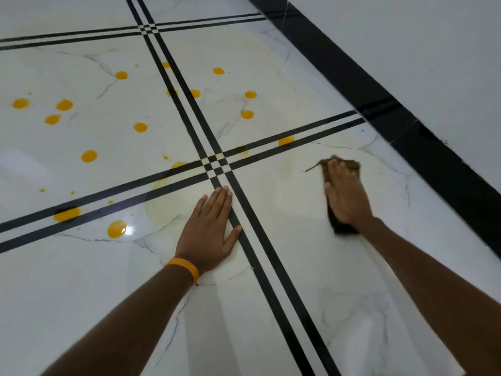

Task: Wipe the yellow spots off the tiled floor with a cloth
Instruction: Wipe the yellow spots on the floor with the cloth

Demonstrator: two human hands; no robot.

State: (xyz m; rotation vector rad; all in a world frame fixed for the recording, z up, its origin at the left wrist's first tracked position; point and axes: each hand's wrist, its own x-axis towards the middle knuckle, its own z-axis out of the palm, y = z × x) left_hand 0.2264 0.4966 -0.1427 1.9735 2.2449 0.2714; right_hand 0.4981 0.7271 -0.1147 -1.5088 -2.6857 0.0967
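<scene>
Glossy white marble-pattern tiled floor (271,213), divided by paired black inlay lines (245,202). Black skirting band (379,99) runs along the grey wall (406,36) at right.

Right hand (345,196): flat, palm down, fingers extended and close together, pressing on a dark brown folded cloth (343,169). Cloth lies on the tile right of the line crossing, near the skirting; its ends show beyond the fingertips and under the wrist.

Left hand (210,229): spread flat on the floor, holding nothing, thumb lying over a black line. Orange wristband (184,267) on that wrist.

Yellow spots (89,156): many round drops scattered over the tiles to the left and beyond the crossing. Pale yellowish smear (162,210) just left of the left hand's fingers.
</scene>
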